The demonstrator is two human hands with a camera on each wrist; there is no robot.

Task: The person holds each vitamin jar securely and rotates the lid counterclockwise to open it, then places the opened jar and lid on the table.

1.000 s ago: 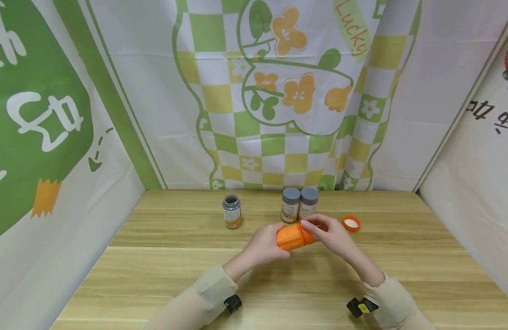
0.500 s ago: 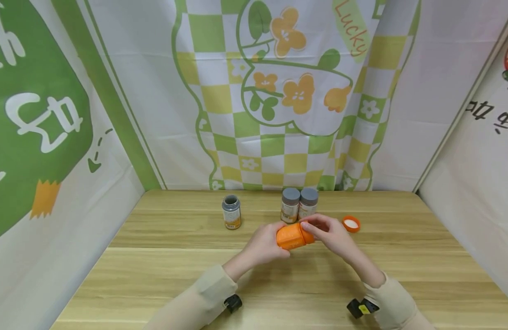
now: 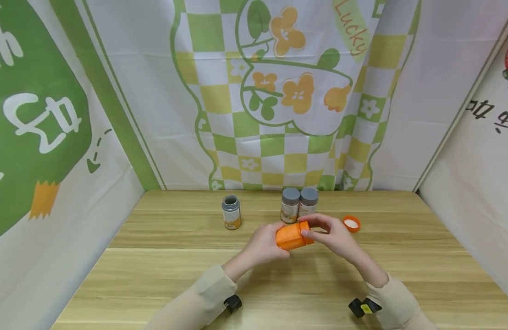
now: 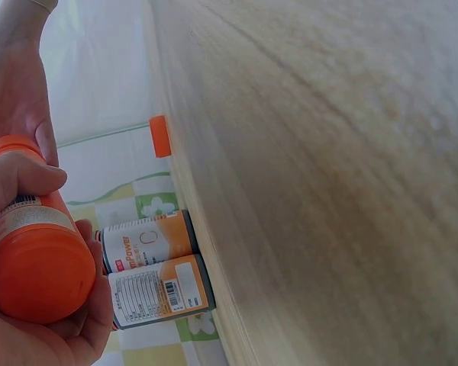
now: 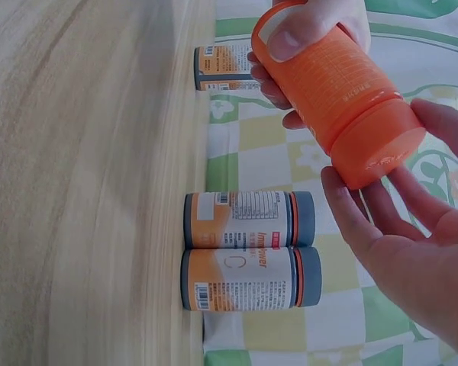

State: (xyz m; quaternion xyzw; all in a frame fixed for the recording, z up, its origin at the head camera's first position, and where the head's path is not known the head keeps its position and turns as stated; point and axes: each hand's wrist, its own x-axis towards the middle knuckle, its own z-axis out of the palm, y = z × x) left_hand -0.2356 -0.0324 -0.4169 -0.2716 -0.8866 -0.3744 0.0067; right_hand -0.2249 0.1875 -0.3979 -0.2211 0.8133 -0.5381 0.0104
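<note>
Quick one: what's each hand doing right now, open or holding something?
Left hand: closed, holding the orange bottle by its body.
Right hand: closed, gripping the orange cap on that bottle between thumb and fingers.

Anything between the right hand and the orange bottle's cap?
Nothing visible: the right hand grips the cap of the orange bottle, which the left hand holds. The two gray-capped bottles stand behind, not between.

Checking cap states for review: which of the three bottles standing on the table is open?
The left bottle, set apart: its mouth is uncovered. The paired bottles both wear grey caps.
</note>
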